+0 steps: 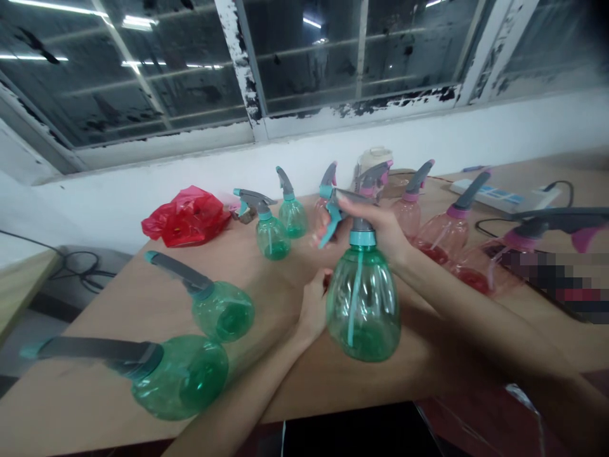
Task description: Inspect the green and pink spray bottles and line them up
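Observation:
My right hand [380,222] is wrapped round the grey neck and head of a clear green spray bottle [364,304], whose teal nozzle and trigger point left. The bottle is held upright close to me, with a little green-looking liquid in its bottom and a teal tube inside. My left hand [313,301] is just left of this bottle, its fingers curled and partly hidden; whether it touches the bottle cannot be made out. To the left, two green spray bottles [223,311] [183,377] stand nearest, with two smaller-looking green ones [272,236] [292,218] farther back.
Several pink spray bottles [442,231] stand on the right of the brown table [114,317]. A red plastic bag [188,216] lies at the back left. A white power strip [507,195] with cables is at the back right. Behind runs a white wall [295,149] under windows.

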Demonstrator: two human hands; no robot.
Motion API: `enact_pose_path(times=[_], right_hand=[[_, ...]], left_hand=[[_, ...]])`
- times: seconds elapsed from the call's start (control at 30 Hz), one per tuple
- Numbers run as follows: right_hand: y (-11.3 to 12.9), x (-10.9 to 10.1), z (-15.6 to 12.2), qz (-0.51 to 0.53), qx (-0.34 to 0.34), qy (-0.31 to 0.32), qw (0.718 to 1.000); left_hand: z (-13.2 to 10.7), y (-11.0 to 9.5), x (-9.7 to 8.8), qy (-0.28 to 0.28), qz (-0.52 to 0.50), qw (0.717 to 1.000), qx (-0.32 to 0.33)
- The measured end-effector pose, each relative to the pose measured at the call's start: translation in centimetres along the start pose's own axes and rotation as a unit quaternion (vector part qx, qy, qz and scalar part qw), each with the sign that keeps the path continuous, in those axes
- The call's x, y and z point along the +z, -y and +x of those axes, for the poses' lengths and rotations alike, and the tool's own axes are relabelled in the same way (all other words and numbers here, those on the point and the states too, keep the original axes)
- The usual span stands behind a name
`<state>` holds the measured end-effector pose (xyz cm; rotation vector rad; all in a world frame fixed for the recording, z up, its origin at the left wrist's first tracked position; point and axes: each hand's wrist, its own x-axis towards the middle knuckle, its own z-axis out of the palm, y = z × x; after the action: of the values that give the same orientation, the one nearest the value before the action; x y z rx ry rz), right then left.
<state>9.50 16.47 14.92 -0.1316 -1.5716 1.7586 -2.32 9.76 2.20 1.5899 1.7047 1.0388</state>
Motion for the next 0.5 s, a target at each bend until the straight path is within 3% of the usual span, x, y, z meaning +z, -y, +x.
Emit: enact_pose_path(times=[0.13,0.27,0.5], right_hand=[[0.6,0.7,1.0,-0.086,-0.069,-0.048,0.993],[-0.2,2.4,3.3,-0.143,-0.083,-0.053,0.985],[-6.3,5.9,8.4,-0.143,-0.110,0.016,0.983]], left_hand=[[-0.4,-0.1,0.2,0.028,0.060,0.998,0.023],[-0.9,-0.6,0.5,0.044,0.116,0.991,0.049],[-1.1,-0.8,0.3,0.062,0.172,0.982,0.053]])
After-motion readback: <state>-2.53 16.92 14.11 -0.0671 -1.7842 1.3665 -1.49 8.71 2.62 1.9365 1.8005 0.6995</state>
